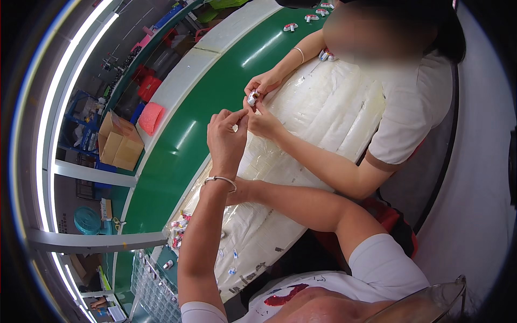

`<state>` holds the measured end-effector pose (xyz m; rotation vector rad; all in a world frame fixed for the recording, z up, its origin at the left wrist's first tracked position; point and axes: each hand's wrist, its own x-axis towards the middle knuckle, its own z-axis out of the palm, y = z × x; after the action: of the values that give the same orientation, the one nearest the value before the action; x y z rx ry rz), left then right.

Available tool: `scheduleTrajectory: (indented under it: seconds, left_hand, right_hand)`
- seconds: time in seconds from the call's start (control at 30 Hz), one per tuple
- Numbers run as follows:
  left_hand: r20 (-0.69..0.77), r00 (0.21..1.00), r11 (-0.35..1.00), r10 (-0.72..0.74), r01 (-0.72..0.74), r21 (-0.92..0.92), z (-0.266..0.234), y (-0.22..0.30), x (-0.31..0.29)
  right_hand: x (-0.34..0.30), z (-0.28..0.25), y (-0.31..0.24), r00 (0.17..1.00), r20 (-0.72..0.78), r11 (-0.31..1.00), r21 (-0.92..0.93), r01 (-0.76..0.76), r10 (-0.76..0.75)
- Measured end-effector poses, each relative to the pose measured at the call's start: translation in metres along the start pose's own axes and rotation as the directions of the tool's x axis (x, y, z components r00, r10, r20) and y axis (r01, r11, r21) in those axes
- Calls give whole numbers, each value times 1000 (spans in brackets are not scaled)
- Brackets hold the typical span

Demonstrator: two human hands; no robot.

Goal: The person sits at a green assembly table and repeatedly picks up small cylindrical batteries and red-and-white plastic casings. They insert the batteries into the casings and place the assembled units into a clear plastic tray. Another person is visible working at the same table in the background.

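Observation:
My left hand (pixel 227 137), with a bracelet at the wrist, is raised over the padded work surface. Its thumb and forefinger come together in a pinch; anything between them is too small to make out. Its fingertips meet or nearly meet a co-worker's hand (pixel 261 121). The co-worker holds a small silvery-white toy-like piece (pixel 253 97) with a dark opening, using both hands. Lower down, my right hand (pixel 240 192) lies behind my left wrist, close to the plastic-covered surface. Its fingers are hidden there.
A white, plastic-wrapped pad (pixel 323 129) lies before the co-worker. Beyond runs a green conveyor belt (pixel 215 91) carrying several small red-and-white pieces (pixel 291 27). Small colourful parts (pixel 180 226) and a clear compartment tray (pixel 153 285) lie left of my forearm. A cardboard box (pixel 119 142) stands past the belt.

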<state>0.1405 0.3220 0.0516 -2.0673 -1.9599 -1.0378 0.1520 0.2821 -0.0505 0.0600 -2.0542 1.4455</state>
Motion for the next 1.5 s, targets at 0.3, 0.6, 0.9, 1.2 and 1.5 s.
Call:
scheduleTrajectory:
  seconds: [0.3, 0.6, 0.9, 1.2, 1.5]
  left_hand:
    - [37, 970, 955, 242, -245, 170, 24, 3, 15]
    - [75, 950, 904, 304, -313, 293, 29, 5, 24]
    - [47, 954, 920, 296, -297, 255, 31, 7, 24]
    - [32, 963, 933, 269, -268, 239, 25, 6, 33]
    - [-66, 989, 990, 132, -128, 57, -32, -4, 2]
  right_hand:
    - [5, 15, 30, 983, 106, 971, -168, 168, -152]
    - [1, 0, 8, 993, 67, 973, -203, 107, -95]
    - [2, 3, 6, 1000, 22, 999, -45, 12, -11]
    - [1, 7, 7, 990, 0, 960, -245, 136, -140]
    - [1, 10, 18, 992, -91, 984, -167, 66, -82]
